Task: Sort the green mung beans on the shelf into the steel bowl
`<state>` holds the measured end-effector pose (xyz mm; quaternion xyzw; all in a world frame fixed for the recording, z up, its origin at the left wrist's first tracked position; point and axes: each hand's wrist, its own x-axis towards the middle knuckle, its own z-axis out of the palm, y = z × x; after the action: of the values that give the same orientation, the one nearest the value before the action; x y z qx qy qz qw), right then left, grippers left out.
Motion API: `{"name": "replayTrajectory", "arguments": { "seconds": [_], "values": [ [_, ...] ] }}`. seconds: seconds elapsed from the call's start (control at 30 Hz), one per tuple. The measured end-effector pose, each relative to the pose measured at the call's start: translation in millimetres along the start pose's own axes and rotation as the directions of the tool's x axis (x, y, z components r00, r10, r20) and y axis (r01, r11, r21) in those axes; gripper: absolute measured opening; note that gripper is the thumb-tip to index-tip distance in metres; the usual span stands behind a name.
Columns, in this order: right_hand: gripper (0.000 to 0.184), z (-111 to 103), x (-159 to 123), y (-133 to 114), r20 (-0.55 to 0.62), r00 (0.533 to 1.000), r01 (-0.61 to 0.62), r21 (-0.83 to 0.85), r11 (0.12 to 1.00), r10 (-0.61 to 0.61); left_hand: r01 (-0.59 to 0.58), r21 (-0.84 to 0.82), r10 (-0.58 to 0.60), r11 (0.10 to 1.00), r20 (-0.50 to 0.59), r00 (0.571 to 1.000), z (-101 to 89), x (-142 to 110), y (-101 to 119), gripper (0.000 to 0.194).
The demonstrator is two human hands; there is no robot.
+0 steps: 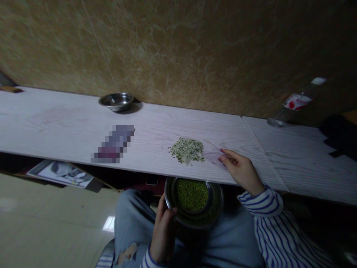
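Note:
A steel bowl (216, 201) of green beans (192, 194), which look like mung beans, is below the table's front edge, over my lap. My left hand (164, 227) is closed on its left rim, thumb on top. On the table (156, 149) lies a loose pile of white grains mixed with green beans (187, 150). Just right of the pile, my right hand (241, 167) pinches a clear, faintly purple plastic piece (213, 156) between thumb and fingers. That piece lies low at the pile's right side; its exact kind is hard to make out.
Farther back stands a small steel bowl (116, 101) near the wall. A blurred-out flat object (114, 145) lies left of the pile. A plastic bottle (297, 102) stands at the right, beside dark cloth-like items (338, 134). Under the table is a shelf with a picture box (63, 173).

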<state>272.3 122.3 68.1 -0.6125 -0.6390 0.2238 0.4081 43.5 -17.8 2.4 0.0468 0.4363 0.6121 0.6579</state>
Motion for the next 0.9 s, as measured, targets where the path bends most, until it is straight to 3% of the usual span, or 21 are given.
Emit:
{"name": "replayTrajectory", "arguments": {
  "seconds": [0.33, 0.7, 0.9],
  "values": [
    [0.044, 15.2, -23.8, -18.9, 0.066, 0.998, -0.018, 0.087, 0.996, 0.012, -0.031, -0.060, 0.032, 0.998, 0.026, 0.999, 4.1, -2.4, -3.6, 0.053],
    [0.043, -4.1, -35.5, -13.7, 0.027, 0.998, -0.051, 0.123, 0.991, 0.048, -0.033, -0.038, 0.032, 0.999, -0.006, 0.999, 6.4, -3.0, -4.3, 0.057],
    [0.043, 1.5, -37.3, -13.0, 0.055, 0.998, -0.041, 0.090, 0.995, 0.036, -0.028, -0.009, 0.028, 1.000, -0.026, 0.999, 8.8, -4.8, -3.7, 0.062]
  ]
}}
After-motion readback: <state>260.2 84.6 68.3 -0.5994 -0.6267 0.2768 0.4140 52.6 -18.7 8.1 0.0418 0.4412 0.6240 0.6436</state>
